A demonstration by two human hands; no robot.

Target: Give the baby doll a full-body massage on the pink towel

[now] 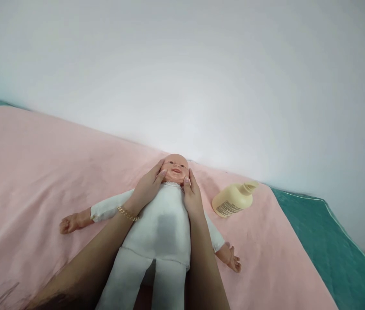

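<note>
A baby doll (166, 224) with a white cloth body lies on its back, its arms spread wide. My left hand (148, 185) cups one side of the doll's head (176, 165), the thumb by its cheek and the fingers along the side. Against the opposite cheek rests my right hand (193, 193), its thumb and fingers close together on the jaw. Both palms are partly hidden against the doll. A dark rectangular patch (165, 230) shows on its belly. On my left wrist is a gold-coloured bracelet (127, 214).
A pale yellow pump bottle (232, 200) stands to the right of the doll. Under everything is a pink sheet (47, 163) with soft folds, over a green cover (324, 241) visible at the right. A pale wall (182, 77) rises directly behind the doll's head.
</note>
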